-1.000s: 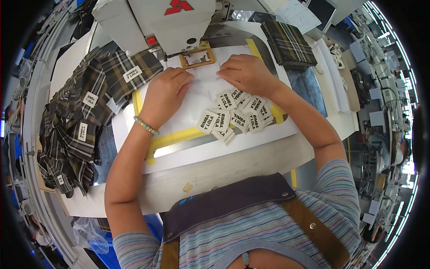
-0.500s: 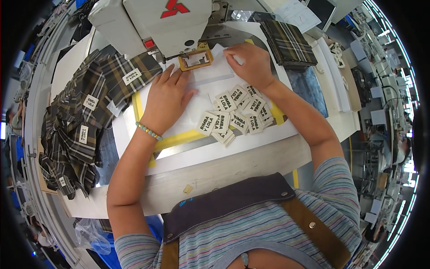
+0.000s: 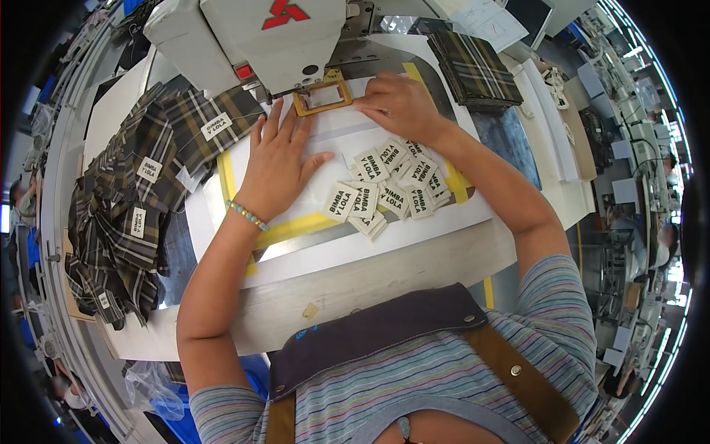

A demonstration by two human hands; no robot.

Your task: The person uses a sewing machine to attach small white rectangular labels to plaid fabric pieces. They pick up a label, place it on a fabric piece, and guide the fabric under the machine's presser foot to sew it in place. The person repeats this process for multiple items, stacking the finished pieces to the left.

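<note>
My left hand (image 3: 279,166) lies flat on the white sheet (image 3: 336,140), its fingers apart and the fingertips just left of a small yellow frame (image 3: 322,99) under the sewing machine head (image 3: 285,44). On the frame's right, the fingers of my right hand (image 3: 399,107) are pinched together close to its edge; what they hold, if anything, is too small to make out. White shows through the frame's opening. Between my forearms, on the sheet, several cream printed labels (image 3: 394,200) lie in a loose pile.
Dark plaid cloth pieces (image 3: 140,170) with cream labels are heaped on the left. At the far right stands a folded plaid stack (image 3: 477,70). Yellow tape (image 3: 296,228) edges the work area. A blue bin (image 3: 185,422) with clear plastic sits below the table's front edge.
My right hand has moved slightly left and toward me, to the frame's right edge. A raised white corner behind the frame no longer shows. My left hand's fingers have spread a little.
</note>
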